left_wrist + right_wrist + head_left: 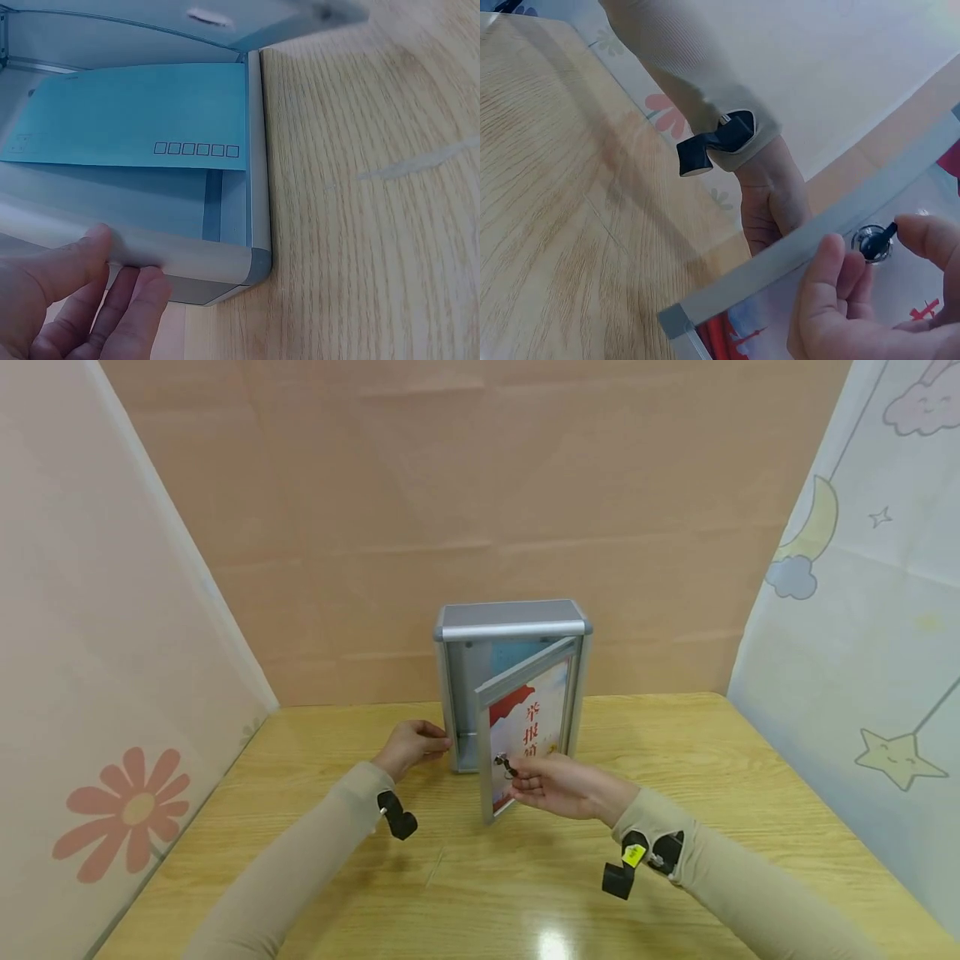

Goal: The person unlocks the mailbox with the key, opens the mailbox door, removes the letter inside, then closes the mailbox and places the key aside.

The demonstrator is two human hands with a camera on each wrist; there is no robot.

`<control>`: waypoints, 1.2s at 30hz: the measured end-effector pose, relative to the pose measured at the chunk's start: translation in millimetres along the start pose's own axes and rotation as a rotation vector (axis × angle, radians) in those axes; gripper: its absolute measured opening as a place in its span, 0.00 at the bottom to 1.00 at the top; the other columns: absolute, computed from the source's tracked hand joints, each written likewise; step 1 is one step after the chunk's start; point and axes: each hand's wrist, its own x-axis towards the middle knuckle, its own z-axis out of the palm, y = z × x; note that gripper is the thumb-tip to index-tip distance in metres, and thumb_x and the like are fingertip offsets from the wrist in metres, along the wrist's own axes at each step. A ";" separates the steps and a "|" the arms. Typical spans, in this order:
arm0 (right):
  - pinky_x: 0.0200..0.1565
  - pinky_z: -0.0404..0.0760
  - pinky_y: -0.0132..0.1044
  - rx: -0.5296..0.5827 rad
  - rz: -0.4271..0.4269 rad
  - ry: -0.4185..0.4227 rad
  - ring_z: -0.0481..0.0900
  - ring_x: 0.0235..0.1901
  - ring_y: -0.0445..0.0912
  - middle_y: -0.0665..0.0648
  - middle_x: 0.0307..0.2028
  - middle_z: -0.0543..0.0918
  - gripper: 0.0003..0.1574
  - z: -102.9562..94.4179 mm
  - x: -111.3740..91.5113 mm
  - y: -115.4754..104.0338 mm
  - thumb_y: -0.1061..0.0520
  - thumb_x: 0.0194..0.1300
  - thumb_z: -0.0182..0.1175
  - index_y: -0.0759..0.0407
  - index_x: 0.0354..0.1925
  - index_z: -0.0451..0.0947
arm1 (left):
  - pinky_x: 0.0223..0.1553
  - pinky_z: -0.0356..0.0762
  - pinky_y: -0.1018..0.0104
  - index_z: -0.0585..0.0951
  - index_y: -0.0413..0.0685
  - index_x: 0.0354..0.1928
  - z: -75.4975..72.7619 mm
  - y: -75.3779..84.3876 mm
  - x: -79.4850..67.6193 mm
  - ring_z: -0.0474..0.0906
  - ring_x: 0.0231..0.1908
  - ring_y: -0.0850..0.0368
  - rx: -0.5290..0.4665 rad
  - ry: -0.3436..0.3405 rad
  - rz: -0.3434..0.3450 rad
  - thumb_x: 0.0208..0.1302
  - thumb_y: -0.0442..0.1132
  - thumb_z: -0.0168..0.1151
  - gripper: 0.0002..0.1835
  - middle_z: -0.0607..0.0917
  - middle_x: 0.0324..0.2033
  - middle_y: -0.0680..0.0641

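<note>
A grey metal wall box (513,614) stands upright on the table, its framed door (551,697) swung partly out from hinges on the right. The door bears a poster with red lettering. My left hand (408,747) holds the box's left side edge, thumb on the front rim and fingers round the outer side. With thumb and fingers, my right hand (562,787) pinches a black-headed key (881,238) that sits in the round lock near the door's free edge. Inside the box lies a blue envelope (142,112) with a row of small printed squares.
The wood-grain table (360,902) runs to a tan backdrop (360,527) behind the box. Printed panels stand at both sides, one with a pink flower (135,810), the other with a star (900,760). A black wrist mount (397,814) sits on each sleeve.
</note>
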 end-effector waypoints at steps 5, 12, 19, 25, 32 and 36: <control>0.49 0.82 0.29 -0.020 -0.001 -0.054 0.80 0.38 0.42 0.53 0.35 0.78 0.10 -7.3 -11.9 0.9 0.59 0.75 0.47 0.59 0.39 0.74 | 0.60 0.75 0.48 0.76 0.30 0.50 0.5 1.8 -0.3 0.79 0.51 0.41 0.005 0.000 -0.018 0.64 0.30 0.63 0.15 0.81 0.45 0.39; 0.51 0.82 0.32 -0.129 -0.032 -0.049 0.79 0.38 0.41 0.53 0.36 0.79 0.10 -9.7 -12.2 4.1 0.56 0.74 0.49 0.64 0.42 0.71 | 0.60 0.75 0.47 0.76 0.30 0.50 0.6 1.9 -1.9 0.80 0.49 0.41 0.008 0.004 -0.008 0.64 0.30 0.62 0.14 0.81 0.45 0.39; 0.50 0.84 0.42 -0.671 -0.028 0.060 0.81 0.44 0.51 0.60 0.44 0.79 0.34 -4.4 -9.0 19.2 0.43 0.69 0.58 0.76 0.50 0.72 | 0.60 0.75 0.48 0.76 0.31 0.50 1.2 2.4 -2.0 0.81 0.43 0.51 0.021 -0.002 -0.014 0.64 0.30 0.62 0.14 0.81 0.46 0.39; 0.44 0.86 0.43 -0.831 0.039 0.089 0.84 0.38 0.51 0.61 0.37 0.81 0.32 6.8 0.5 27.2 0.37 0.64 0.61 0.68 0.36 0.77 | 0.59 0.76 0.49 0.76 0.31 0.49 1.3 3.6 -3.3 0.81 0.44 0.49 0.020 0.011 -0.014 0.64 0.30 0.63 0.14 0.81 0.45 0.39; 0.41 0.87 0.43 -0.837 0.110 0.123 0.85 0.30 0.49 0.55 0.24 0.80 0.37 17.8 9.3 24.4 0.30 0.64 0.56 0.64 0.28 0.77 | 0.59 0.76 0.49 0.76 0.31 0.49 2.2 2.0 -3.4 0.80 0.49 0.43 0.007 0.011 -0.004 0.63 0.29 0.63 0.13 0.81 0.46 0.38; 0.42 0.87 0.46 -0.795 0.135 0.142 0.84 0.27 0.47 0.56 0.24 0.82 0.42 22.8 11.7 22.9 0.26 0.63 0.52 0.65 0.30 0.78 | 0.59 0.76 0.49 0.76 0.30 0.49 2.1 1.8 -4.2 0.78 0.51 0.39 0.012 0.011 0.004 0.64 0.29 0.63 0.14 0.81 0.46 0.38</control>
